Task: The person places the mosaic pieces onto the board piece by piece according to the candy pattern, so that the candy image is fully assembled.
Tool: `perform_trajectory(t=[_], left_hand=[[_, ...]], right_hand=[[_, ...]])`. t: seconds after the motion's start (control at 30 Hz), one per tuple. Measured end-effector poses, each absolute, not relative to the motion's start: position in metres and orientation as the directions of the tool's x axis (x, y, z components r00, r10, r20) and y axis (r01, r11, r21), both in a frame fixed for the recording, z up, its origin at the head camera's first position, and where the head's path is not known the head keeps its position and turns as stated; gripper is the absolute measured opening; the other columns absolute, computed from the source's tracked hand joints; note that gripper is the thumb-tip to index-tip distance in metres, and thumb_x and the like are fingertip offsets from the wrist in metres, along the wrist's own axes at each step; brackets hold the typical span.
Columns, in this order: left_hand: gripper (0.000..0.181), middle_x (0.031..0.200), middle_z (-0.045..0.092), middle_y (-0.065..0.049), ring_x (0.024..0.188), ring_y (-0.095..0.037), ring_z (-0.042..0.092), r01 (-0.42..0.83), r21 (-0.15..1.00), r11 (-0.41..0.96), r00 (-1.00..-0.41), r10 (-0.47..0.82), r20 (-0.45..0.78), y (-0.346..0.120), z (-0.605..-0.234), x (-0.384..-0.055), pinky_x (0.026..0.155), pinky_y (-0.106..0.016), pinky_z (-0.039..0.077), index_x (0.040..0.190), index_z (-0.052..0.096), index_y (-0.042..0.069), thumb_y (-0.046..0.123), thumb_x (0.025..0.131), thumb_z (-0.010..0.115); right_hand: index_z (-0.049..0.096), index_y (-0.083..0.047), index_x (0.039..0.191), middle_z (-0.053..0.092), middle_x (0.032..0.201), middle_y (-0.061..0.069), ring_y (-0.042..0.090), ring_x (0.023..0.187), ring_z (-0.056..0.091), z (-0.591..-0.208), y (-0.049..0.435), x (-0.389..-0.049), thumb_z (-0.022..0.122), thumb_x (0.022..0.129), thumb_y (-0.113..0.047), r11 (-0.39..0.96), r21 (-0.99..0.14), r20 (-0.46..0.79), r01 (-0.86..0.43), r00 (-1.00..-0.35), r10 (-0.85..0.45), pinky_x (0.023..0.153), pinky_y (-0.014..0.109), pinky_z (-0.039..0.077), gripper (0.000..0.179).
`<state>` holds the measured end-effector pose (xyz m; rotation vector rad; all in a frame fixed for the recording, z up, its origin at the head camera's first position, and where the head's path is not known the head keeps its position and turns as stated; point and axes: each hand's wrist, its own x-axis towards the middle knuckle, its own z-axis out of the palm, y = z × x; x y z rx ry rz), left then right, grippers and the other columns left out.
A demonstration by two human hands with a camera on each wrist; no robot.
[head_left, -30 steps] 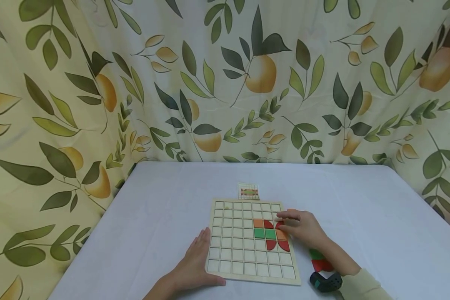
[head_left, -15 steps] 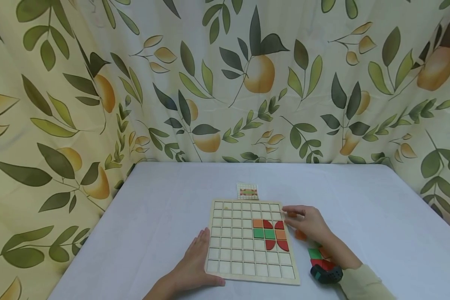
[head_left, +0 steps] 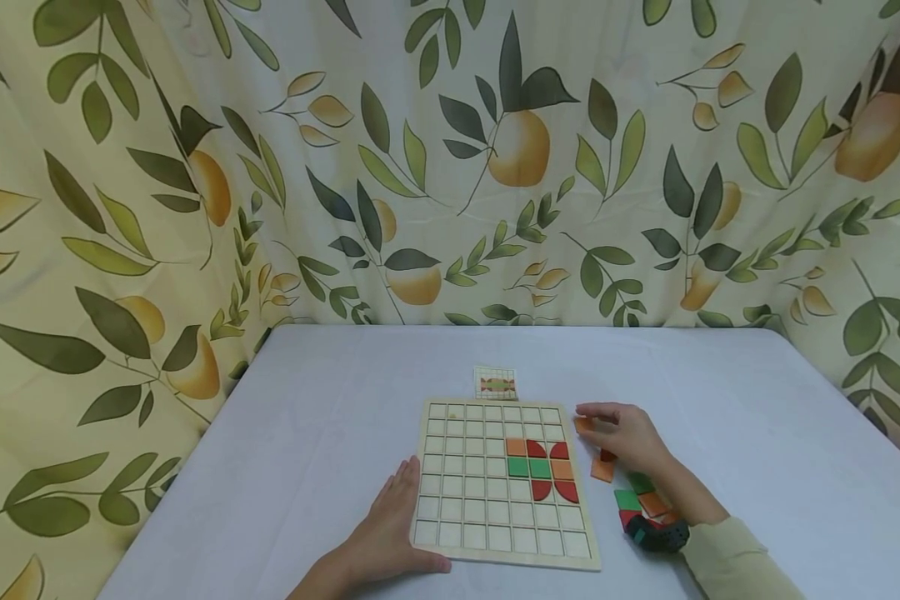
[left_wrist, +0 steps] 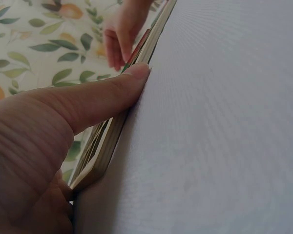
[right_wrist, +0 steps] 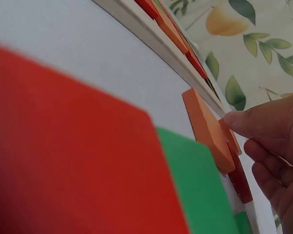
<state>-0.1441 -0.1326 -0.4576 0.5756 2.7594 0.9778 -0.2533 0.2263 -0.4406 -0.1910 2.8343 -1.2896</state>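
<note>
The pale wooden grid board (head_left: 472, 533) lies on the table, with orange, green and red tiles set in its right part. At its near left corner my left hand (head_left: 382, 525) steadies it, straight fingers along the left side. In the left wrist view the thumb (left_wrist: 107, 100) presses against the board's edge. Beyond the right side, my right hand (head_left: 626, 433) pinches a small orange tile (head_left: 584, 424) between thumb and index finger. The right wrist view shows the thumb tip at that orange tile (right_wrist: 229, 134), the index finger mostly hidden behind the thumb.
A small pattern card (head_left: 497, 383) lies just past the board's far edge. Loose tiles lie right of the board: an orange square (head_left: 602, 470), a green square (head_left: 627, 499) and several others partly under the right wrist. A patterned curtain (head_left: 450, 167) hangs behind the table.
My right hand has drawn away from the red quarter-round tile on the board, moving right to the loose orange tile. More loose tiles show beneath the arm. The left hand stays put.
</note>
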Motion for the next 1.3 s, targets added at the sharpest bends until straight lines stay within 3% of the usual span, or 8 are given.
perform_trajectory(t=[0.27, 0.67, 1.3], left_hand=[[0.131, 0.151, 0.006, -0.018, 0.138, -0.028, 0.002, 0.302, 0.629, 0.716, -0.914, 0.405, -0.022, -0.1326, -0.4559, -0.1429, 0.109, -0.048, 0.008, 0.145, 0.005, -0.004, 0.067, 0.058, 0.072], [0.132, 0.151, 0.006, -0.019, 0.138, -0.029, 0.003, 0.303, 0.624, 0.720, -0.915, 0.403, -0.020, -0.1324, -0.4568, -0.1437, 0.108, -0.049, 0.008, 0.145, 0.005, -0.005, 0.069, 0.057, 0.070], [0.131, 0.151, 0.006, -0.019, 0.138, -0.029, 0.003, 0.323, 0.616, 0.719, -0.910, 0.415, -0.008, -0.1333, -0.4574, -0.1440, 0.109, -0.048, 0.008, 0.145, 0.004, -0.005, 0.069, 0.058, 0.069]], right_hand=[[0.060, -0.001, 0.120, 0.057, 0.121, 0.016, 0.033, 0.115, 0.045, -0.4431, 0.2321, -0.2562, 0.072, 0.081, -0.020, 0.638, -0.766, 0.003, -0.078, -0.993, -0.119, 0.092, 0.050, 0.040, 0.045], [0.060, 0.004, 0.117, 0.059, 0.117, 0.018, 0.036, 0.113, 0.048, -0.4352, 0.2351, -0.2546, 0.070, 0.082, -0.014, 0.682, -0.711, 0.027, -0.170, -0.976, -0.216, 0.091, 0.050, 0.041, 0.041], [0.063, 0.003, 0.113, 0.061, 0.113, 0.018, 0.036, 0.110, 0.052, -0.4385, 0.2371, -0.2560, 0.068, 0.083, -0.008, 0.707, -0.676, 0.060, -0.209, -0.971, -0.229, 0.089, 0.049, 0.044, 0.033]])
